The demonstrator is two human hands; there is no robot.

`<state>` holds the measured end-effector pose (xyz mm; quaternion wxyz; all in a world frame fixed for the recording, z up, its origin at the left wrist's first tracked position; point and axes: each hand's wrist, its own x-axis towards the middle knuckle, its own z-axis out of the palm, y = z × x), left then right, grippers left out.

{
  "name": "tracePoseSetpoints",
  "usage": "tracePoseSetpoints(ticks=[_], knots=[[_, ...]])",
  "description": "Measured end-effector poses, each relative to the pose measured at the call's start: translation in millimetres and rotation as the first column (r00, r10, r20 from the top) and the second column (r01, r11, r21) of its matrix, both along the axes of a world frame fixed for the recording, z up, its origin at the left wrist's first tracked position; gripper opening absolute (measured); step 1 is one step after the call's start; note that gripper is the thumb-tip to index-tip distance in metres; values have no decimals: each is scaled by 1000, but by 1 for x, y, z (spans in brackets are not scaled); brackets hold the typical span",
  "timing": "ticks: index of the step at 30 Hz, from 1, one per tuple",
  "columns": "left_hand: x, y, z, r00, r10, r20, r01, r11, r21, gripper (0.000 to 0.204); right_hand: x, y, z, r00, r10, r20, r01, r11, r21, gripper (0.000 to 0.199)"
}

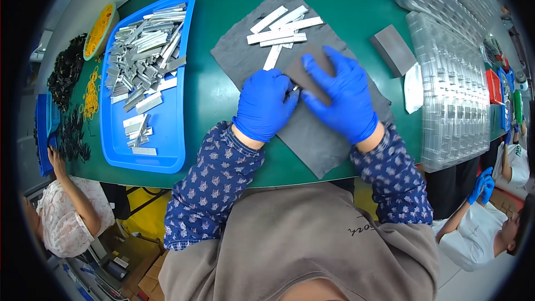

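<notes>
Desk: green, carries all below.
Tray: blue, heaped with many metal strips, seemingly unworked.
Mat: grey, under both hands.
Pile: few strips, likely finished.
Right hand: grip flat on grey block.
Left hand: grip closed, pinning one strip.

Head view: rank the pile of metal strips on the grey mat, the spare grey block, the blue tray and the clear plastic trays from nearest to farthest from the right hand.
From the right hand:
1. Pile of metal strips, just ahead on the grey mat.
2. Spare grey block, ahead to the right. Close to the pile in distance, hard to separate.
3. Clear plastic trays, far right.
4. Blue tray, far left.
</notes>
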<state>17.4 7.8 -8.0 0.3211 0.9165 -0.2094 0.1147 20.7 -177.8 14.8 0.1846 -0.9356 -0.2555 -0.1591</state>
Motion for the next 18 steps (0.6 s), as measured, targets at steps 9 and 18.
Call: tracePoseSetpoints(ticks=[9, 18], knots=[[2, 1, -3, 1000, -18, 18, 18, 1000, -20, 14, 14, -5, -3, 986, -150, 75, 151, 988, -9, 59], [1, 0, -2, 1000, -14, -20, 13, 999, -40, 15, 36, -41, -13, 952, -303, 48, 301, 952, 59, 55]])
